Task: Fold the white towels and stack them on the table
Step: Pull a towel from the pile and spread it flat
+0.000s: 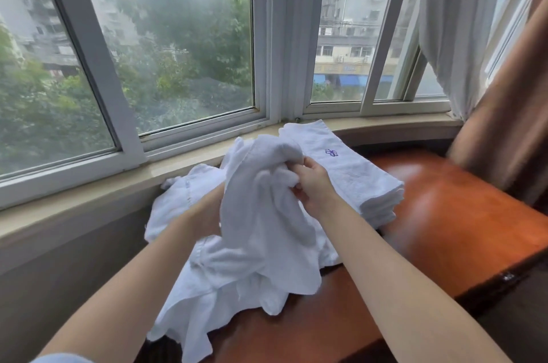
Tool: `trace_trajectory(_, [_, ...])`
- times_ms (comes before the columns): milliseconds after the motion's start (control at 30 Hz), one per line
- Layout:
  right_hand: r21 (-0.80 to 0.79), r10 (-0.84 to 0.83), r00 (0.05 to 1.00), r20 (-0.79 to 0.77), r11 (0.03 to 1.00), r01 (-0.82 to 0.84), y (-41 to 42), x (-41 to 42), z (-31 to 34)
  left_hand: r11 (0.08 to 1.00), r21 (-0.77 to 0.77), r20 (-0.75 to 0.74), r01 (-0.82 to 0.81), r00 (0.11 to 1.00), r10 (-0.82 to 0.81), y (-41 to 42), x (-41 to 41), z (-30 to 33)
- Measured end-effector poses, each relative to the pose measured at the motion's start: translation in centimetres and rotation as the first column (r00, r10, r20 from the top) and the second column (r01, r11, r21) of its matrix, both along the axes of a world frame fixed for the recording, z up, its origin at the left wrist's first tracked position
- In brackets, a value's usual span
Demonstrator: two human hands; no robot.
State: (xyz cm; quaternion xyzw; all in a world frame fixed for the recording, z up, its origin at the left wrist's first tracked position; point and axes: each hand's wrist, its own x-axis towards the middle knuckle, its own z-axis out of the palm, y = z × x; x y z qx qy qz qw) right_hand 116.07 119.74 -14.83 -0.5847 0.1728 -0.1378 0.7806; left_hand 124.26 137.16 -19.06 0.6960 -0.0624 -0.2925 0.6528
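A crumpled white towel (261,208) hangs lifted over the table between my hands. My right hand (314,181) pinches a bunch of its cloth near the top. My left hand (212,208) is mostly hidden behind the towel, and its grip cannot be made out. Under the lifted towel lies a heap of unfolded white towels (195,297), spilling over the table's left edge. Behind my right hand sits a stack of folded white towels (350,170), the top one marked with a small purple emblem.
The reddish wooden table (462,214) stretches to the right, with a dark edge at the front right. A stone window sill (89,199) and large windows run along the back. Brown and white curtains (504,125) hang at the right.
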Motion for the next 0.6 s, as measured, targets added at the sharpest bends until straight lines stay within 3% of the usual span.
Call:
trace_trajectory(133, [0.070,-0.025,1.000,0.013,0.997,0.024,-0.4,1.1,1.5,0.978,-0.195,0.011,0.078,0.997,-0.078,-2.0,-0.1,1.0])
trace_trajectory(267, [0.197,-0.035,0.998,0.051,0.980,0.025,-1.7,2.0,2.4,0.965,-0.259,-0.064,-0.034,0.998,0.018,-2.5,1.3,1.6])
trace_trajectory(600, [0.417,0.167,0.961,0.219,0.875,-0.247,-8.9,2.6,6.2,0.909,-0.414,0.011,-0.049,0.998,0.059,-8.9,-0.1,6.8])
